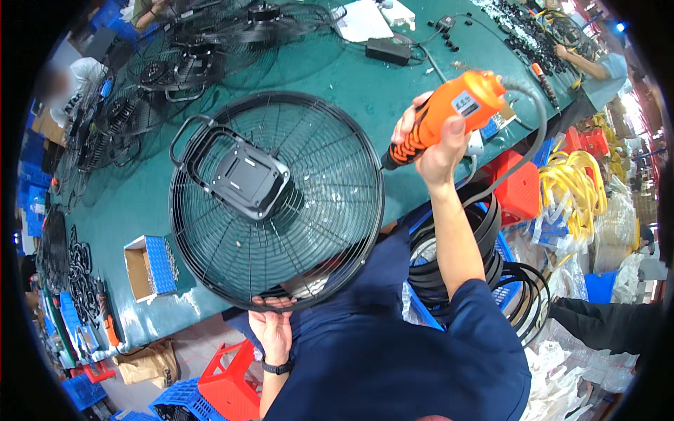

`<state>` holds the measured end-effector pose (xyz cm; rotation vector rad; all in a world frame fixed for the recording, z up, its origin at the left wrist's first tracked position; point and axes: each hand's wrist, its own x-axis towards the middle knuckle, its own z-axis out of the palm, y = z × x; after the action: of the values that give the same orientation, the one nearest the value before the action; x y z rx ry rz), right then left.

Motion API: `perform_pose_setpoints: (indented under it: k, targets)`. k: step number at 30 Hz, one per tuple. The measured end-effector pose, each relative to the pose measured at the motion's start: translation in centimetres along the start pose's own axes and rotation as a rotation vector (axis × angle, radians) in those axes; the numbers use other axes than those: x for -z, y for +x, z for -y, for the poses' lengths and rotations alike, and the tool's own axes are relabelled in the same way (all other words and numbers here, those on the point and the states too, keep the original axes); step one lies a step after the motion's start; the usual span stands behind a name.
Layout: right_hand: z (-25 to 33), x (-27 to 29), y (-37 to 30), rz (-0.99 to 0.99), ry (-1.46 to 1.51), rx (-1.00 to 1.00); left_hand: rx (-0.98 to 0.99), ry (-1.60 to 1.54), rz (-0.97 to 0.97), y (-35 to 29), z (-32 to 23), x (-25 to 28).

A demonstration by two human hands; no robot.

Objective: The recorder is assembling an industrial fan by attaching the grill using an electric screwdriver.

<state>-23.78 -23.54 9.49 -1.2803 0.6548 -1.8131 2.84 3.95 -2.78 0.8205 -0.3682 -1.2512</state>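
Note:
A round black fan (330, 175) with a wire guard lies on the green table in front of me, its square motor cover (251, 180) and bent handle facing up. My left hand (272, 330), a black band on its wrist, has its fingers curled over the near rim of the guard. My right hand (441, 158) is closed around an orange corded electric screwdriver (463, 105). The screwdriver slants down to the left, with its dark tip at the right rim of the guard. Whether the tip touches a screw there, I cannot tell.
More fans (196, 63) crowd the table's far left. An open small box (144, 270) sits near the left edge. A black power adapter (387, 52) lies at the back. To my right are a red stool (516, 186) and a blue crate (421, 309) of black hoops.

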Motion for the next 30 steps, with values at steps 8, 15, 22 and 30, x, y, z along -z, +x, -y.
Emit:
perform_pose_setpoints:
  k: [8,15,22,30]
  targets:
    - [-0.1,-0.3,0.5,0.114,0.002,-0.096,0.011,0.054,0.062,0.1,-0.2,0.3]
    - [0.6,-0.2,1.2,0.090,-0.027,-0.104,0.020,0.045,0.060,0.5,0.1,0.1]
    - [0.2,0.5,1.0,0.099,0.120,-0.052,0.028,-0.013,0.022,0.0,-0.5,0.6]
    - [5.7,2.8,0.2,0.081,0.534,-0.205,0.094,-0.158,0.094,1.2,0.3,1.2]
